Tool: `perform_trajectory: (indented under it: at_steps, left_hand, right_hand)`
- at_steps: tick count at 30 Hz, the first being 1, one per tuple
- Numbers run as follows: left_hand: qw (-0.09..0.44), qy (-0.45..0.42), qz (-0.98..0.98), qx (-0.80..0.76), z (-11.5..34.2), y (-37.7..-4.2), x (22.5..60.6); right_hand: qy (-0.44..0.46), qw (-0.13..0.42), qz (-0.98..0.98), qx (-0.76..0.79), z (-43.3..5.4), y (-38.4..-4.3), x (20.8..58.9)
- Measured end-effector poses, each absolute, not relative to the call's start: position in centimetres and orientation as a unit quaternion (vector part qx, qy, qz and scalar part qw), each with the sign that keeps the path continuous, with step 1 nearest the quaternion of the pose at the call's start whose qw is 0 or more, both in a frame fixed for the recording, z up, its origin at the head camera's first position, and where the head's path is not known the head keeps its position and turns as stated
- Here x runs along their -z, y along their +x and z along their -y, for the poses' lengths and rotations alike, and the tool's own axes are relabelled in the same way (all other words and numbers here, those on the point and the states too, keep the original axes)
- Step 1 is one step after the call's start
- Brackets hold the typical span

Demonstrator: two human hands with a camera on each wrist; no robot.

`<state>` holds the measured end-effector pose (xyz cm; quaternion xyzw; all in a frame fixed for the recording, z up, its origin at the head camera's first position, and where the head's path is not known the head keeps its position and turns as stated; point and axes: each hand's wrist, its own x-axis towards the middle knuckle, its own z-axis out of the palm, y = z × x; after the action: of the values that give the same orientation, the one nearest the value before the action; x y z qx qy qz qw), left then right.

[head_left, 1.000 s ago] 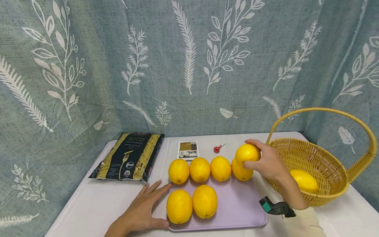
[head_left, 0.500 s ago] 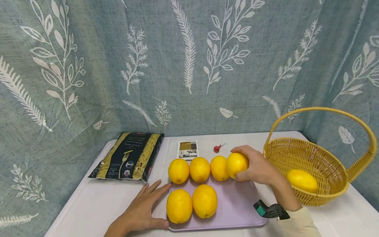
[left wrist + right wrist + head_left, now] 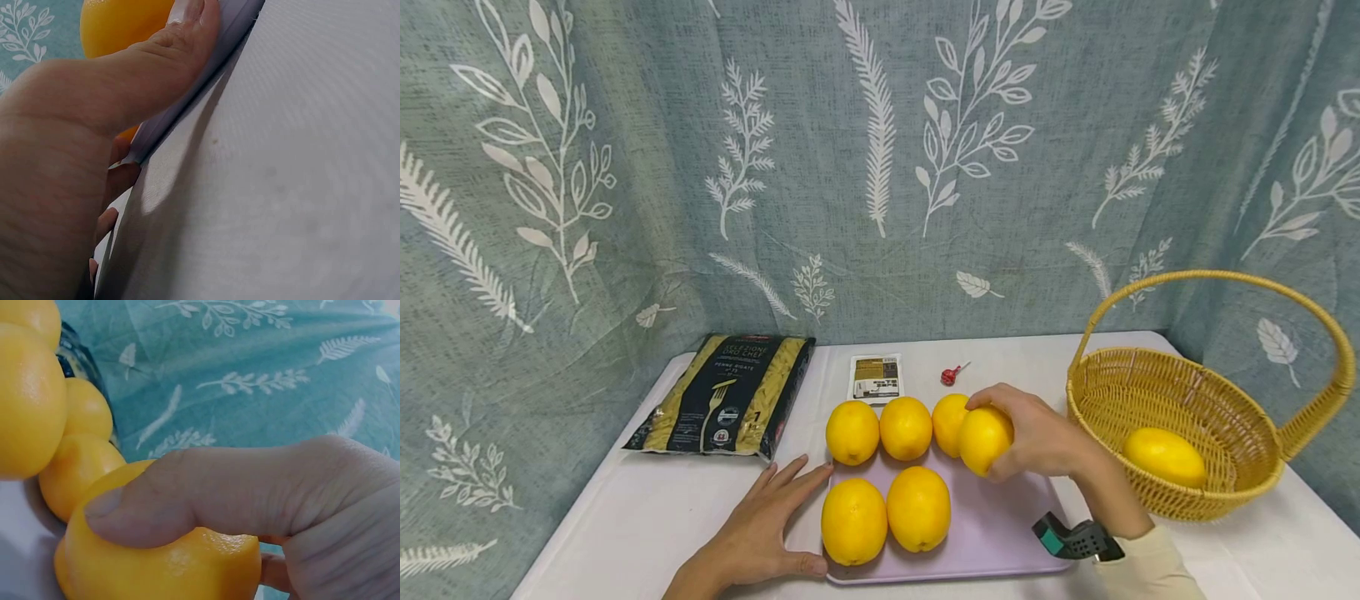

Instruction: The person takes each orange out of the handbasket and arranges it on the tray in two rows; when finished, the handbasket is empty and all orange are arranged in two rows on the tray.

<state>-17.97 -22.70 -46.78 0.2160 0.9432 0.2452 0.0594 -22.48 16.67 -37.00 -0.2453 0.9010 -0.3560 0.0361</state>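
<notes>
My right hand point(image 3: 1033, 432) pinches an orange point(image 3: 986, 440) between thumb and fingers over the lilac tray point(image 3: 1000, 533). In the right wrist view the thumb lies across the side of this orange point(image 3: 169, 562). It overlaps a back-row orange point(image 3: 950, 423), beside two others point(image 3: 853, 433). Toward the front left of the tray sit two larger-looking oranges point(image 3: 853, 522). My left hand point(image 3: 760, 525) is spread at the tray's left edge, its thumb tip at the near corner. The left wrist view shows that thumb point(image 3: 169, 56) against the tray rim point(image 3: 181, 103).
On the right stands a wicker basket point(image 3: 1262, 417) with a tall arched handle and one yellow fruit point(image 3: 1165, 457) inside. A penne bag point(image 3: 722, 400) lies back left. Behind the tray are a small flat packet point(image 3: 876, 377) and a red lollipop point(image 3: 951, 376). A curtain point(image 3: 880, 167) closes the back.
My right hand has carried its orange left and down toward the tray, from the back right to beside the third back-row orange. My left hand has stayed put.
</notes>
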Motion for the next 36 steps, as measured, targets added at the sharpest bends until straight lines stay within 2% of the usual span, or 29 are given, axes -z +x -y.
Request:
perform_trajectory:
  at_steps: [16, 36]
  left_hand:
    - [0.068, 0.209, -0.945, -0.244, 22.7, -18.0, 46.8]
    - [0.058, 0.219, -0.943, -0.244, 22.7, -18.0, 46.8]
  right_hand:
    - [-0.259, 0.121, -0.904, 0.318, -15.3, -21.9, 37.1]
    - [-0.259, 0.159, -0.902, 0.306, -14.5, -21.8, 37.6]
